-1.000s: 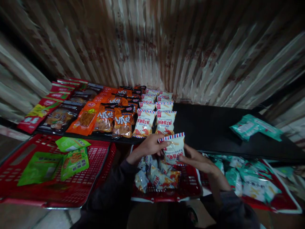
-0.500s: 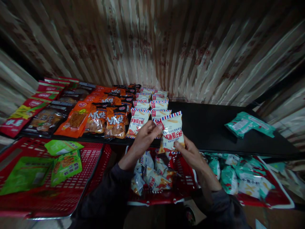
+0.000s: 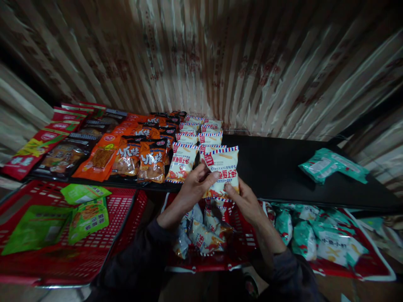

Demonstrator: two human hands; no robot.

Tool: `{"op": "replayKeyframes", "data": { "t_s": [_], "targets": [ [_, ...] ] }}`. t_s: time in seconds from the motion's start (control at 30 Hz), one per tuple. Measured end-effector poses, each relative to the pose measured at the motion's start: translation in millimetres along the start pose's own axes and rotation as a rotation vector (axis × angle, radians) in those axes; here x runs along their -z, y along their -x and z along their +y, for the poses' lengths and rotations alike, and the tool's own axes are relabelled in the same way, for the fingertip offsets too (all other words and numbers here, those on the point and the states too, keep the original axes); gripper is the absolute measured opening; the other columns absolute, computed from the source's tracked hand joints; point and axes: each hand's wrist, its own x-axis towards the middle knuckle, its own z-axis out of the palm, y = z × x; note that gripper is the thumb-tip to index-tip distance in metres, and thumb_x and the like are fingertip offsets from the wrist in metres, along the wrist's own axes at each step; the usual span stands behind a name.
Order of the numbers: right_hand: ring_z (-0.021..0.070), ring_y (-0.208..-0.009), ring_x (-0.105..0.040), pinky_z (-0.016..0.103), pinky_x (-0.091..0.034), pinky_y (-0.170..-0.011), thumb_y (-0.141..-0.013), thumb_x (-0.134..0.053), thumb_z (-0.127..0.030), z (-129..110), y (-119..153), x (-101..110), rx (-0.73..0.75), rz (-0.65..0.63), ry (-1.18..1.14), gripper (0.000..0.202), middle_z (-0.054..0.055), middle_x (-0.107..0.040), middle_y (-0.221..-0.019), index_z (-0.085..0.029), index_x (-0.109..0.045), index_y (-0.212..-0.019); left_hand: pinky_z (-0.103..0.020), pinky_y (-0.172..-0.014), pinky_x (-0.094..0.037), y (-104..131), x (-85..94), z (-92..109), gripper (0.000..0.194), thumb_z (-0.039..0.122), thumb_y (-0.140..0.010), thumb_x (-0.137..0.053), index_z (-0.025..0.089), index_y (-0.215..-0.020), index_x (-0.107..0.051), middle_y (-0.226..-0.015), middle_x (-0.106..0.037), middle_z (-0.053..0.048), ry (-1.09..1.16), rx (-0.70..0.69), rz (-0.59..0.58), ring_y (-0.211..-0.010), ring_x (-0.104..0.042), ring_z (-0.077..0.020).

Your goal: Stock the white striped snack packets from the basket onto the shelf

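Note:
A white snack bag [image 3: 229, 162] with a red and blue striped edge is held upright between both hands at the shelf's front edge. My left hand [image 3: 199, 182] grips its left side, thumb across the front. On its lower right side, my right hand [image 3: 245, 199] pinches it with the thumb in front. Just left and behind stand matching white bags [image 3: 181, 161] in two columns on the black shelf [image 3: 267, 167]. Below the hands, a red basket [image 3: 214, 263] contains several more of these white bags [image 3: 204, 239].
Orange bags [image 3: 151, 161], dark bags [image 3: 59, 157] and red bags [image 3: 37, 144] fill the shelf's left part. Teal bags [image 3: 333, 165] lie at its right. A left basket [image 3: 122, 209] has green bags [image 3: 90, 220]; a right basket [image 3: 378, 264] has teal-white bags [image 3: 335, 243].
The held bag has shifted slightly left and sits more upright. My left hand has moved lower on it, its thumb now over the front print.

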Motion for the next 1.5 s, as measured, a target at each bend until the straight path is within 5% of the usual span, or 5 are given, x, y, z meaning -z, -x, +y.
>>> {"op": "replayKeyframes", "data": {
  "t_s": [0.23,0.43,1.03,1.3,1.5],
  "targets": [
    [0.0250,-0.112,-0.065,0.038,-0.052,-0.096,-0.074,-0.079,-0.046,-7.2,0.2,-2.1,0.052,0.114,-0.207,0.056,0.005,-0.070,-0.122,-0.026,-0.059,-0.121,-0.044,-0.100,-0.049,1.0,0.1,-3.9,0.045,0.037,-0.079,-0.072,0.014,-0.115,-0.059,-0.122,-0.069,-0.012,-0.141,-0.042,-0.077,-0.111,-0.065,-0.0246],
    [0.0279,-0.103,-0.070,0.043,-0.056,-0.089,-0.066,-0.083,-0.049,-12.3,-3.0,-10.4,-0.024,0.254,-0.326,0.055,0.005,-0.076,-0.105,-0.024,-0.062,-0.110,-0.043,-0.092,-0.052,0.5,0.8,-10.6,0.037,0.038,-0.079,-0.070,0.015,-0.107,-0.062,-0.109,-0.073,-0.010,-0.278,-0.031,-0.064,-0.100,-0.068,-0.0238],
    [0.0275,-0.099,-0.071,0.045,-0.056,-0.089,-0.070,-0.081,-0.043,-14.8,-1.0,-23.1,0.013,0.361,-0.401,0.042,0.004,-0.077,-0.096,-0.023,-0.064,-0.103,-0.040,-0.094,-0.050,-0.2,-2.0,-13.6,0.037,0.043,-0.082,-0.068,0.015,-0.106,-0.065,-0.109,-0.072,-0.009,-0.172,-0.048,-0.016,-0.101,-0.066,-0.0226],
    [0.0244,-0.084,-0.074,0.044,-0.057,-0.085,-0.069,-0.081,-0.040,-13.8,-3.2,-26.2,0.020,0.515,-0.477,0.035,0.002,-0.077,-0.086,-0.021,-0.065,-0.093,-0.041,-0.095,-0.051,0.6,-8.3,-21.4,0.037,0.041,-0.080,-0.069,0.015,-0.106,-0.064,-0.114,-0.071,-0.010,-0.111,-0.069,0.061,-0.105,-0.066,-0.0243],
    [0.0240,-0.083,-0.073,0.043,-0.057,-0.084,-0.068,-0.082,-0.038,-17.5,-2.3,-23.7,0.009,0.483,-0.486,0.033,0.001,-0.078,-0.084,-0.022,-0.067,-0.092,-0.038,-0.091,-0.051,2.9,-7.3,-16.9,0.030,0.038,-0.081,-0.066,0.016,-0.102,-0.067,-0.107,-0.073,-0.009,-0.113,-0.032,0.029,-0.100,-0.067,-0.0242]
  ]
}}
